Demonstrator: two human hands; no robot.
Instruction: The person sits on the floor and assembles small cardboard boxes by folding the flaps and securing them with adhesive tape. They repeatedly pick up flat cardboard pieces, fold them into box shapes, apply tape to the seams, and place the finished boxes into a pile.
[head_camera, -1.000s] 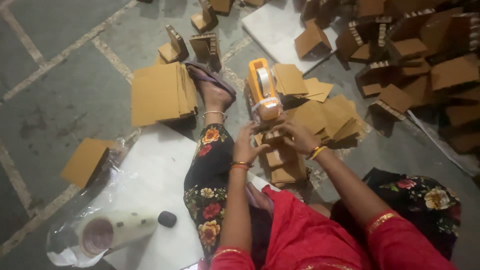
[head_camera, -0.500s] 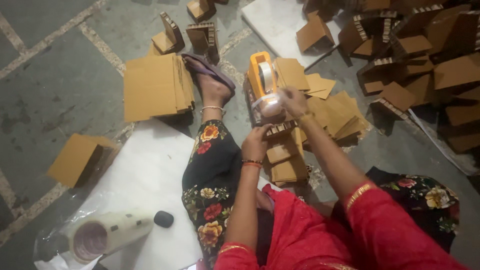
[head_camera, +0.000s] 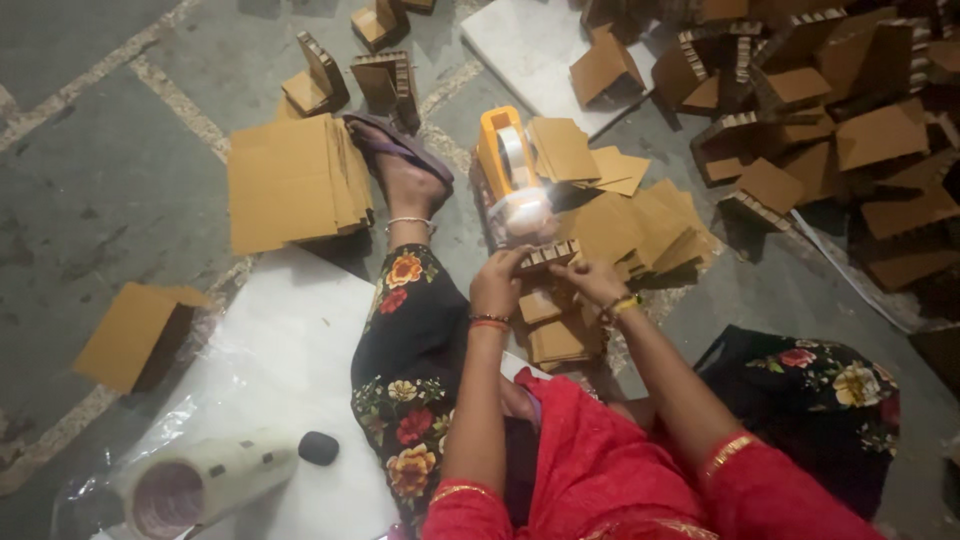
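I sit on the floor with one leg stretched out. My left hand (head_camera: 500, 285) and my right hand (head_camera: 590, 282) both grip a small folded cardboard piece (head_camera: 547, 257) with corrugated edges, held just below an orange tape dispenser (head_camera: 508, 165) with a roll of clear tape. The dispenser stands on the floor right ahead of my hands. Under my hands lies a small pile of brown cardboard pieces (head_camera: 555, 335).
A flat cardboard stack (head_camera: 290, 182) lies left of my sandalled foot (head_camera: 405, 165). Loose cardboard sheets (head_camera: 645, 225) spread to the right, and a heap of folded boxes (head_camera: 820, 110) fills the far right. A white sheet (head_camera: 290, 370), a plastic-wrapped roll (head_camera: 190, 485) and a small box (head_camera: 135, 335) lie at left.
My right hand has come back down from the tape dispenser to the cardboard piece, joining my left hand. The view has shifted slightly.
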